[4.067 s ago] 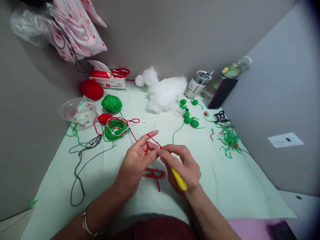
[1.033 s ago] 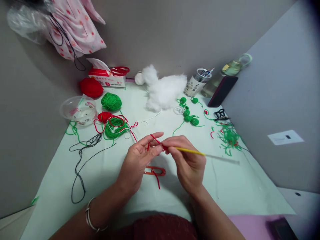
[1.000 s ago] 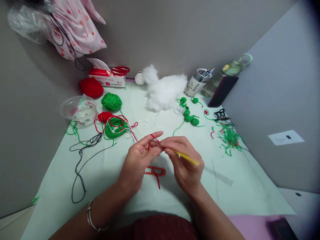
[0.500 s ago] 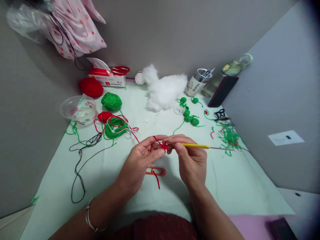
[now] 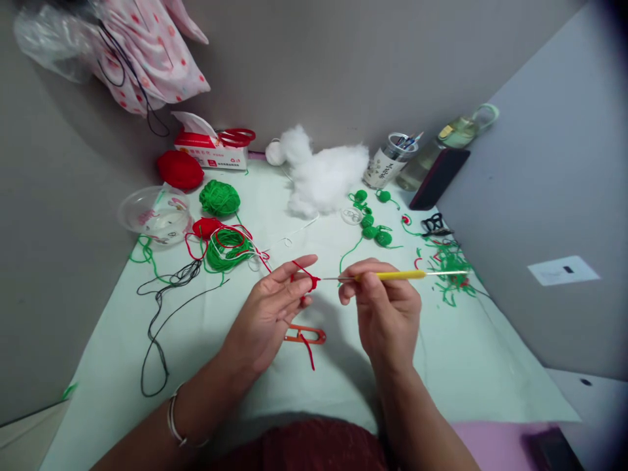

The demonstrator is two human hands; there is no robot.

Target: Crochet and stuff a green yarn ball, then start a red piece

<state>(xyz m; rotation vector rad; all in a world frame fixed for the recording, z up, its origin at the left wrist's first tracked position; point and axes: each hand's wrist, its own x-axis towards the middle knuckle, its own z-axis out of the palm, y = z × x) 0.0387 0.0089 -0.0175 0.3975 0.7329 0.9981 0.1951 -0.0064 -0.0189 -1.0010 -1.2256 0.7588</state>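
Between thumb and fingers, my left hand (image 5: 267,304) pinches a small red crochet piece (image 5: 313,282), with red yarn running over the raised index finger. My right hand (image 5: 385,307) grips a crochet hook (image 5: 397,275) by its yellow handle. The hook's thin metal tip points left and meets the edge of the red piece. Just below my left fingers an orange stitch holder or marker-like tool (image 5: 316,335) lies on the table, a short red yarn tail beside it. The strand from my left hand leads back toward a red yarn ball (image 5: 207,227).
Green yarn (image 5: 219,198), a clear plastic bowl (image 5: 157,216) and black cord (image 5: 157,314) lie at the left. White stuffing (image 5: 326,176) sits at the back. Toward the right are small green crocheted balls (image 5: 369,231), yarn scraps (image 5: 449,271), a pen cup (image 5: 390,160) and a phone (image 5: 439,178).
My right hand has moved right with the hook, away from my left hand. More of the hook's metal shaft shows. My left fingers have shifted slightly on the red piece.
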